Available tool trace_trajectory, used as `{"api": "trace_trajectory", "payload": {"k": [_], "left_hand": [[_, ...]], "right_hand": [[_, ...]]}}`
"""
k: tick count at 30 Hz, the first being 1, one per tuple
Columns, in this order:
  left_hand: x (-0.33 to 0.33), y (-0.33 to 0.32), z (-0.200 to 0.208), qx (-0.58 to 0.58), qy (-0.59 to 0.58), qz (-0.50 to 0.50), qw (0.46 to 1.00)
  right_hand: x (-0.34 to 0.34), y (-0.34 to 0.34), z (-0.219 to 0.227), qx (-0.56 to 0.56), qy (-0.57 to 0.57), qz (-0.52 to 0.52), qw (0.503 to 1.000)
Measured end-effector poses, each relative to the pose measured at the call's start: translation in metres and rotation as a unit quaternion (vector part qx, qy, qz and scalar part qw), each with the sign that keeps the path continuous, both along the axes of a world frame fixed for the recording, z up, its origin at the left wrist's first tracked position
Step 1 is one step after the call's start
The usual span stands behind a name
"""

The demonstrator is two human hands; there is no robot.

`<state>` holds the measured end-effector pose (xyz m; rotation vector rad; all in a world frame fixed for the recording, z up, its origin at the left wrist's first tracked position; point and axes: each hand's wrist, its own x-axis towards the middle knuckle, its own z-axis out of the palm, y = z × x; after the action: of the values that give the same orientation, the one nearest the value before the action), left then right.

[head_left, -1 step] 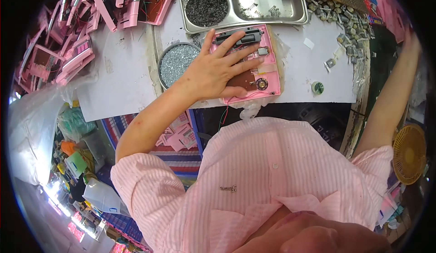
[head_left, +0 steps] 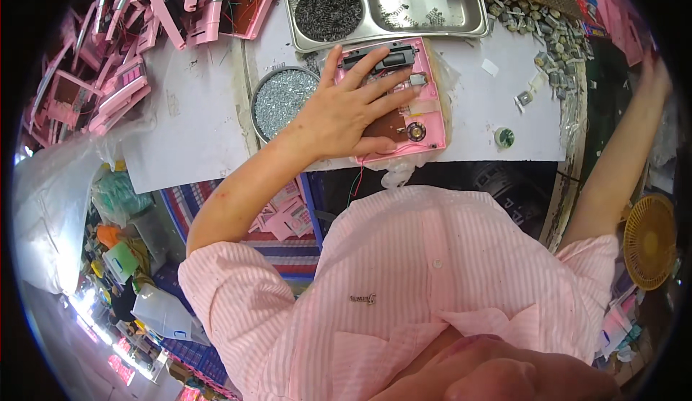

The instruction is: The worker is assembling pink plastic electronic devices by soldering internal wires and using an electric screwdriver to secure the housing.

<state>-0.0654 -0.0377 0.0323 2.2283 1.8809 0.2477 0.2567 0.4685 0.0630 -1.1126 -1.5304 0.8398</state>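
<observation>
My left hand [head_left: 353,102] lies spread over an open pink plastic casing [head_left: 435,109], its fingers apart and resting across the parts inside. Around those fingers show a black part [head_left: 398,56], a small silvery motor [head_left: 418,79], a brown board and a round dark piece with a shiny centre [head_left: 417,131]. Thin red and green wires hang from the casing's near edge. My right arm stretches to the far right, where my right hand [head_left: 654,77] reaches beside pink plastic pieces [head_left: 621,26]. That hand is blurred, and its fingers cannot be made out.
A round dish of small silvery screws [head_left: 285,105] stands left of the casing. Behind it is a metal tray [head_left: 425,37] holding dark springs. Small motors [head_left: 555,55] are heaped at the right, and pink casings [head_left: 108,91] pile up at the left. A small green-and-white roll [head_left: 504,138] sits nearby.
Almost nothing differs. My right hand and forearm have shifted very slightly; my left hand stays spread on the casing.
</observation>
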Motion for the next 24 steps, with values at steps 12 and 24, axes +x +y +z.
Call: {"api": "trace_trajectory", "payload": {"k": [12,24], "left_hand": [[0.047,-0.026,0.033,0.020,-0.564,0.228,0.794],[0.037,-0.027,-0.008,0.266,-0.742,0.367,0.494]], "right_hand": [[-0.036,-0.321,-0.008,-0.273,0.183,0.380,0.865],[-0.147,-0.336,-0.032,0.107,-0.351,0.401,0.839]]}}
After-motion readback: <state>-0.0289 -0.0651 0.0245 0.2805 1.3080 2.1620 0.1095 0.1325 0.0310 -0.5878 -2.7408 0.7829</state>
